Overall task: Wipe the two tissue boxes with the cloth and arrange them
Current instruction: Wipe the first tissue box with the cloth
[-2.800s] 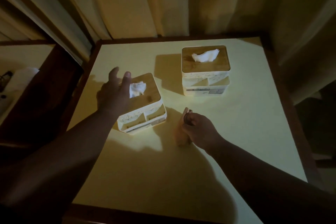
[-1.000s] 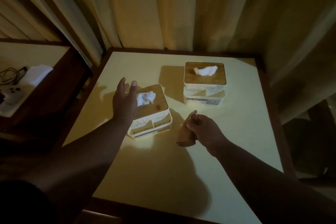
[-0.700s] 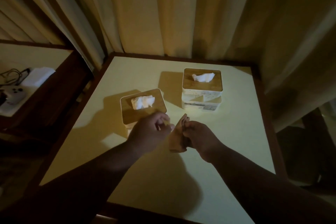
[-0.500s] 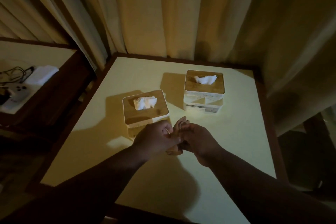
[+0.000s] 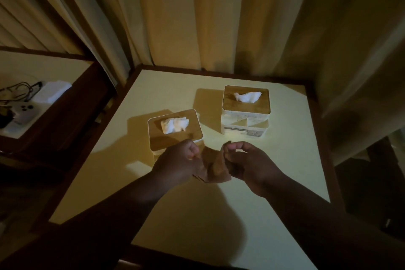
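Note:
Two white tissue boxes with wooden lids stand on the pale table. The near tissue box is left of centre, and the far tissue box stands behind it to the right; a white tissue sticks out of each lid. A small brown cloth hangs between my hands above the table, just in front of the near box. My left hand pinches its left edge and my right hand pinches its right edge. My left hand hides the near box's front corner.
Beige curtains hang close behind and to the right of the table. The table has a dark wooden rim. On the left is a lower shelf with cables, a small device and a white folded item.
My left hand left the near box's side and came across to the cloth. Both hands now hold the cloth and have drawn it apart. The camera view has risen.

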